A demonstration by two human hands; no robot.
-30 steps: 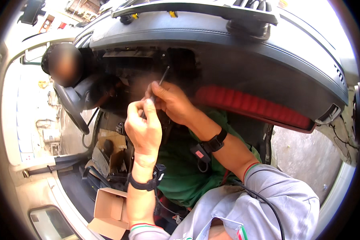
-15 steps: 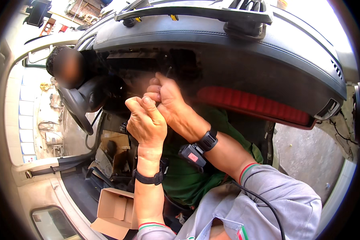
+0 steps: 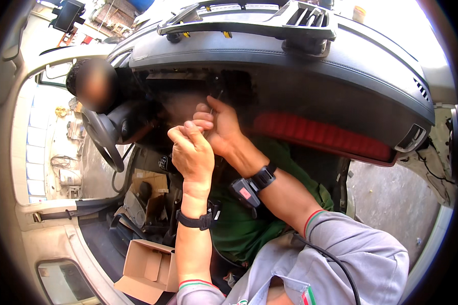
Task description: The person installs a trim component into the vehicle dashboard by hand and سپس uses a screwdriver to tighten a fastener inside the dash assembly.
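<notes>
In front of the dark opening in the dashboard [image 3: 290, 107], my right hand [image 3: 226, 129] is closed, its thumb pointing up. A thin metal shaft [image 3: 220, 95], which looks like a screwdriver's, sticks up from its fingers toward the opening. My left hand [image 3: 193, 155] is closed in a pinch just below and left of it, the fingertips close to the right hand's fingers. What the left fingers hold is hidden. Both wrists wear black straps, and a small black device [image 3: 245, 193] hangs at the right one.
A person [image 3: 94, 84] is beyond the steering wheel [image 3: 104, 137] at the left. A long trim panel with vents [image 3: 249, 30] lies on top of the dashboard. A red ribbed panel [image 3: 315, 133] lies below right. An open cardboard box [image 3: 147, 269] stands by my left forearm.
The view has shifted slightly, so the dashboard sits a little lower and the steering wheel further right. My right thumb has lifted away from its fingers; both hands stay close together.
</notes>
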